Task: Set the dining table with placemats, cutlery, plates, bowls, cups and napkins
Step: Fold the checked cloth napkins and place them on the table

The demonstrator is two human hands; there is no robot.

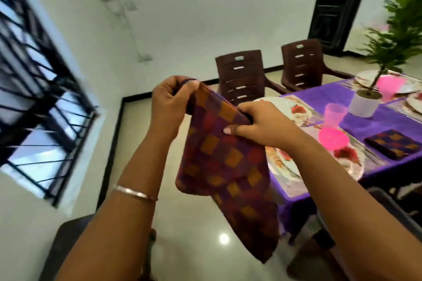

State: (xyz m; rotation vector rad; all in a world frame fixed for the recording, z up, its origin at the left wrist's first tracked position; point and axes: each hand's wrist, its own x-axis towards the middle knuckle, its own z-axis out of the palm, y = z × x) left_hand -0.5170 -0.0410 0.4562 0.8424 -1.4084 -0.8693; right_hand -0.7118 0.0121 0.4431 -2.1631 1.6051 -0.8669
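A checked cloth napkin [226, 166] in purple, red and orange hangs in the air in front of me, off the table's left end. My left hand [169, 102] pinches its top corner and my right hand [262, 123] grips the upper edge lower to the right. On the purple-covered table [376, 121] to the right lie floral plates [285, 107], a pink bowl [332, 138], a pink cup [335, 113] and a folded checked napkin [396, 143].
A potted plant in a white pot [364, 104] stands mid-table, with more plates and a pink cup [387, 88] behind it. Two brown plastic chairs [242, 75] stand at the far side. A barred window is on the left wall, and a dark chair [75, 242] sits below my arms.
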